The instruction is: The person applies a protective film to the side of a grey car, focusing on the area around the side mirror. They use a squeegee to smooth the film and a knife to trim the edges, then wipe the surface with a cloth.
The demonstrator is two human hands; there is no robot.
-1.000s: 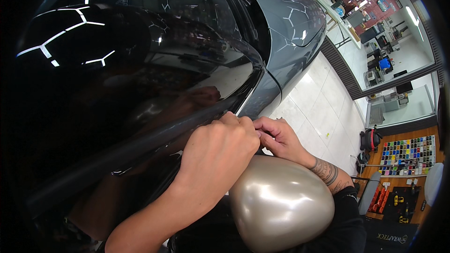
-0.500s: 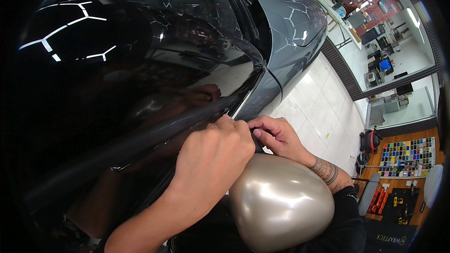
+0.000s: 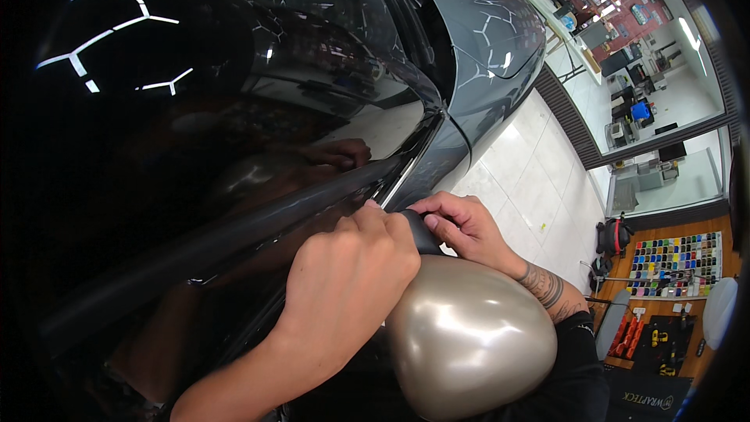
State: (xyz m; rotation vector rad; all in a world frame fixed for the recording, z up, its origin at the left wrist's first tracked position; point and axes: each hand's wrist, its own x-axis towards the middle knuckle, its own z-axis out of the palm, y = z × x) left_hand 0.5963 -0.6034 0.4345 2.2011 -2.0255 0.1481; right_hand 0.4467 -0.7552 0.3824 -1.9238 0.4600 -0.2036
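A side mirror (image 3: 473, 336) with a smooth satin champagne-coloured cover juts from a dark grey car. My left hand (image 3: 351, 262) is closed over the mirror's inner side, next to the window sill; its fingertips are mostly hidden behind the knuckles. Beyond the mirror cover my right hand (image 3: 465, 228) reaches round, thumb and forefinger pinched at the edge of a black piece (image 3: 422, 233) between the two hands. Whether that piece is part of the mirror's base or a loose strip, I cannot tell. Both hands are close together, just above the cover.
The glossy dark side window (image 3: 234, 133) and grey front fender (image 3: 476, 31) fill the left and top. Pale floor tiles (image 3: 523, 180) lie beyond. At right are a board of colour swatches (image 3: 676, 266), yellow power tools (image 3: 660, 337) and a glass-walled room with a table (image 3: 574, 47).
My left hand has shifted slightly left, away from the right hand, so more of the black piece shows between them. The right hand stays nearly still, pinched.
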